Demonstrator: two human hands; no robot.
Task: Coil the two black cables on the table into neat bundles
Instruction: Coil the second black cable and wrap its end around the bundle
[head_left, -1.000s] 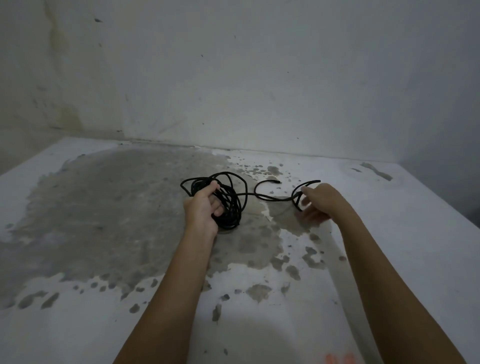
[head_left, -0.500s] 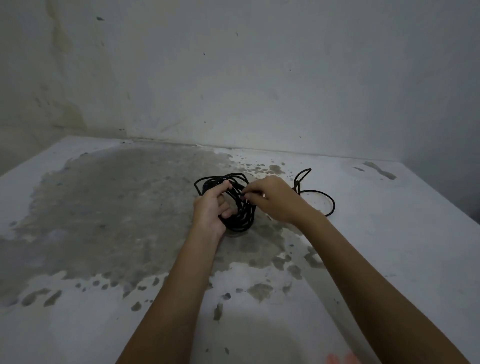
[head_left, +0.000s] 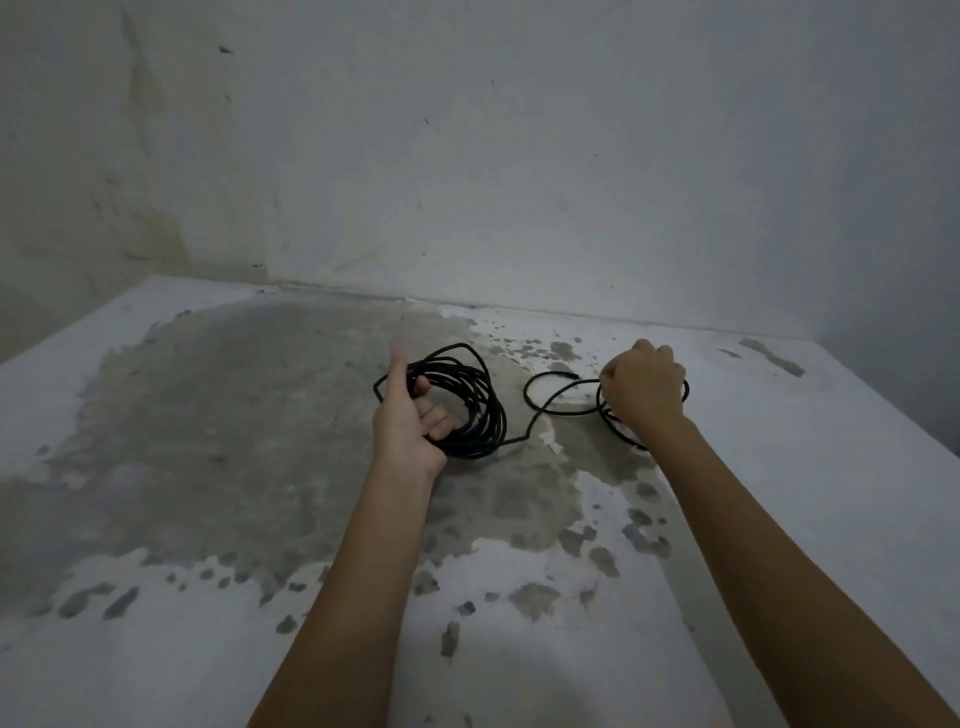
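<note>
A: Counting the items shown: how many of each, and where?
B: Two hands; one coiled bundle (head_left: 480, 405) of black cable, several turns, lying mid-tabletop (head_left: 831, 493); one loose strand (head_left: 526, 397) running from it to the right; whether that strand is a second cable cannot be told.
A: State of the hands?
B: The left hand (head_left: 408, 423) grips the bundle's near-left side, fingers curled through the turns, thumb raised along them; the right hand (head_left: 644, 389) is fisted round the strand, a loop showing beneath it.
A: Edges and room?
B: The wall (head_left: 519, 182) meets the tabletop's far edge just behind both hands; the right edge lies well apart from the right hand; the surface runs on leftward over the grey patch (head_left: 208, 415) and nearward under both forearms.
</note>
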